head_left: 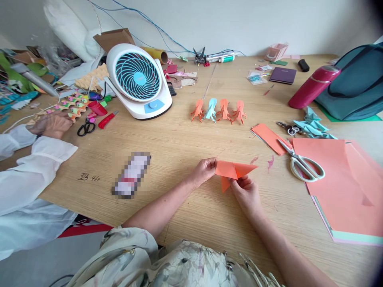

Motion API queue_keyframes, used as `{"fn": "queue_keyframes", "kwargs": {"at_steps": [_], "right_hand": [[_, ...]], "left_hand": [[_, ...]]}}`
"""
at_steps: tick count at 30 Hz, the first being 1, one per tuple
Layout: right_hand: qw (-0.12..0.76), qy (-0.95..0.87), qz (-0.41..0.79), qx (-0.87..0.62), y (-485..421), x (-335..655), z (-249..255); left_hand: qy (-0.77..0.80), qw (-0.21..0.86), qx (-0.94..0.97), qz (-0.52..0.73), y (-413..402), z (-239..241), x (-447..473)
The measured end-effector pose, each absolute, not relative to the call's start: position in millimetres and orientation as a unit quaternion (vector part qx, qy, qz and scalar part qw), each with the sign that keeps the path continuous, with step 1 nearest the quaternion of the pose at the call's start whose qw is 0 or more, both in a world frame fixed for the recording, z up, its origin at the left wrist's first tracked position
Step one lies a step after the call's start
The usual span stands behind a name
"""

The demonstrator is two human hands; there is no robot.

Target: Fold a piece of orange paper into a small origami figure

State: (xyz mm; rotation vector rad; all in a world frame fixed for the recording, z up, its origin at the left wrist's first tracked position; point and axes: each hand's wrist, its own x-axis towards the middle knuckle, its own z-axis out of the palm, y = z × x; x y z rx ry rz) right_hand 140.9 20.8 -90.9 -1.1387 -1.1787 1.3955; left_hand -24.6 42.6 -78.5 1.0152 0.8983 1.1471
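A partly folded piece of orange paper (226,169) is held up over the wooden table between both hands. My left hand (204,172) pinches its left edge between thumb and fingers. From below, my right hand (247,195) grips it near the middle, thumb in front and fingers behind. One pointed flap sticks out to the right and another hangs down. Beyond the hands stands a row of several folded paper figures, orange ones (224,110) and a light blue one (211,110).
White-handled scissors (306,167) lie on orange paper sheets (344,191) at right, near an orange paper strip (269,137). A pink bottle (314,87) and teal bag (353,85) stand behind. A white fan (139,81), blurred phone (131,175) and a co-worker's hand (54,124) are at left.
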Motion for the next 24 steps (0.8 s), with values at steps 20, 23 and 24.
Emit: {"fn": "queue_keyframes", "kwargs": {"at_steps": [20, 23, 24], "right_hand": [[0.463, -0.493, 0.568, -0.468, 22.0, 144.9, -88.9], [0.462, -0.495, 0.568, -0.468, 20.8, 145.2, -91.5], [0.462, -0.496, 0.567, -0.467, 20.3, 145.1, -92.5]], "left_hand": [[0.385, 0.626, 0.432, 0.523, 38.3, -76.4, -23.8], [0.394, 0.619, 0.422, 0.532, 38.3, -78.2, -24.3], [0.397, 0.617, 0.418, 0.536, 38.5, -78.9, -24.6]]}}
